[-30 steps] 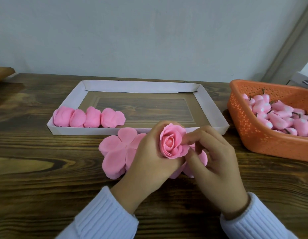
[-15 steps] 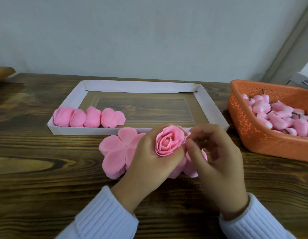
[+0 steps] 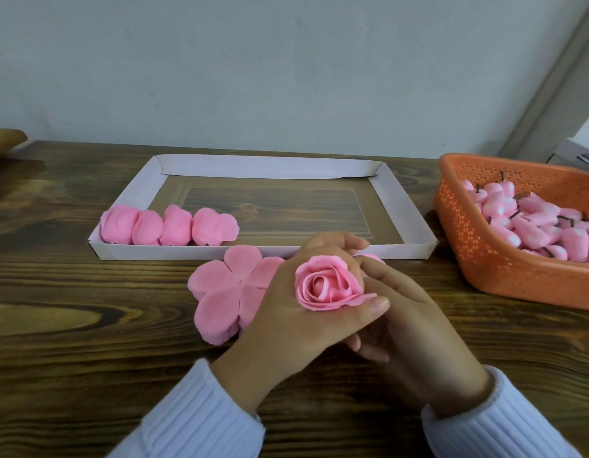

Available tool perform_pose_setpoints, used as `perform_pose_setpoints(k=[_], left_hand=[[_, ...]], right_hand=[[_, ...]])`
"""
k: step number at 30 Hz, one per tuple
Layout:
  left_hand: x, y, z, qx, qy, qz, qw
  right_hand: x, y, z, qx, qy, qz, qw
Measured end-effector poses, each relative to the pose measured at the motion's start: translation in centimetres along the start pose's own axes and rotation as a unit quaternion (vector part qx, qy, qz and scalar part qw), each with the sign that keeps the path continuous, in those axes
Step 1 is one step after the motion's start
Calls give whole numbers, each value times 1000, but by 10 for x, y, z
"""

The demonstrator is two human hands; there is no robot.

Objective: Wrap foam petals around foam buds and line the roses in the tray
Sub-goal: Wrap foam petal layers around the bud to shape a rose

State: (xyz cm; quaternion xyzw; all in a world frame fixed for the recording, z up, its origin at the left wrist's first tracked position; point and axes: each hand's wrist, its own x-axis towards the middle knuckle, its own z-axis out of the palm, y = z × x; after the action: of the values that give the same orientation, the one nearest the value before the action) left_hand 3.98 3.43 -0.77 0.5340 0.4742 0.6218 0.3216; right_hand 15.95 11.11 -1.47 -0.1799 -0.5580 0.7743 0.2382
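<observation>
Rose [image 3: 326,283] held in left hand [image 3: 286,317], right hand [image 3: 415,335] curled close beside it.

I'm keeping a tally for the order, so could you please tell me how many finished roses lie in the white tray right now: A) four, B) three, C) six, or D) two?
A: four roses lie side by side along the near wall of the tray, at its left end; a fifth rose is held in the left hand, outside it.
</observation>
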Motion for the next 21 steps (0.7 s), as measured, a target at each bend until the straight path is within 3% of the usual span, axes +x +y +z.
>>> perform_pose_setpoints(k=[3,9,15,21], left_hand=[[1,-3,0,2,11,15,1000],[2,-7,2,52,85,87,991],[0,0,1,42,73,59,995],[-2,3,1,1,17,16,1000]], right_hand=[[0,1,-1,-8,5,-11,1000],[2,4,-1,-130,79,-57,987],[2,2,1,25,4,39,999],[2,2,4,90,-76,135,984]])
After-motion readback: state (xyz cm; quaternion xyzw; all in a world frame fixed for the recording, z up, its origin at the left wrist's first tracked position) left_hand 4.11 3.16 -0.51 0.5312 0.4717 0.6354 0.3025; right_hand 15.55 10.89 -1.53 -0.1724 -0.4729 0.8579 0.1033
